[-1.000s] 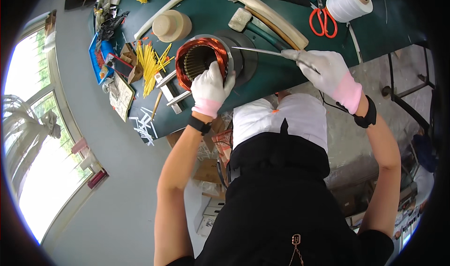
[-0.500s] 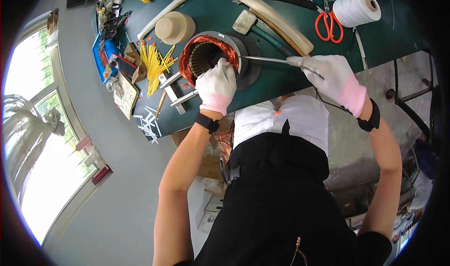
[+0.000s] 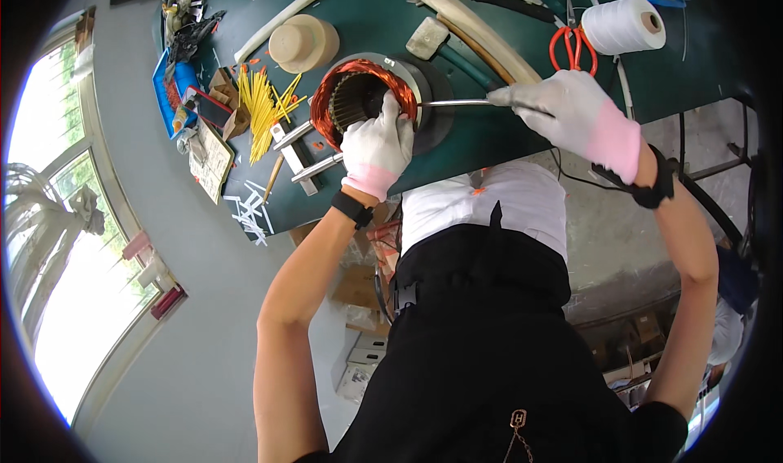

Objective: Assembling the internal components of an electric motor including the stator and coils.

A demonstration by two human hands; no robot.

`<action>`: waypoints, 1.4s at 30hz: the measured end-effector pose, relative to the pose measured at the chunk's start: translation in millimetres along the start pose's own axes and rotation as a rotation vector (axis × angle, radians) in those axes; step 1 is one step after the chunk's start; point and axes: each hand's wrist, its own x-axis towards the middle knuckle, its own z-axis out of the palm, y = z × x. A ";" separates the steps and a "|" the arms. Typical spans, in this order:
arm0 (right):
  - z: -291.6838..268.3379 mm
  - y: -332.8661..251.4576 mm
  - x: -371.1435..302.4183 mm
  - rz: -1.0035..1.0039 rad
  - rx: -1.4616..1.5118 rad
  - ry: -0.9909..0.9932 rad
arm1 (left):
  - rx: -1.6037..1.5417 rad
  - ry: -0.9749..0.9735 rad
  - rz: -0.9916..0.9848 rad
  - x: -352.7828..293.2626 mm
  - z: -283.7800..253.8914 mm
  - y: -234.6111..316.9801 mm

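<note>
A motor stator (image 3: 333,78) with a ring of copper winding (image 3: 326,119) lies on the bench, its bore facing me. My left hand (image 3: 375,146), in a white glove with a pink cuff, grips the winding's near right side, its fingertips at the mouth of the bore. A slim metal rod (image 3: 457,102) is held in my right hand (image 3: 567,114), gloved alike, with fingers wrapped round its end. The rod's far tip meets the stator's right side beside the winding; the exact contact is hidden.
Yellow sticks (image 3: 263,114), a metal bracket with two bars (image 3: 298,159) and white strips (image 3: 253,212) lie left. Beyond are a beige round block (image 3: 303,44) and a mallet (image 3: 427,39). Red-handled scissors (image 3: 573,48) and a white thread spool (image 3: 624,24) sit right.
My right hand has shifted slightly up and left with the rod, toward the stator. My left fingers have changed position a little on the winding. The whole view has tilted slightly.
</note>
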 end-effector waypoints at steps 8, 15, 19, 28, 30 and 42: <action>50.8 34.0 -0.2 0.055 0.326 -0.012 | -0.058 0.072 0.041 0.7 0.4 -1.4; 32.4 -27.9 7.1 0.140 0.118 -0.015 | -0.010 0.090 0.095 0.0 2.5 -5.9; 39.2 -56.7 5.9 0.111 -0.279 0.029 | -0.005 0.094 0.095 -1.3 3.7 -7.8; 13.7 -12.0 -39.6 0.192 0.225 0.051 | 0.020 -0.049 0.496 13.3 -15.4 -37.1; 5.9 -4.9 -50.1 0.308 0.244 0.082 | 0.050 -0.162 0.648 28.3 -29.8 -47.2; 29.3 12.4 -63.5 0.194 0.251 0.160 | -0.075 -0.162 -0.279 6.5 7.6 66.6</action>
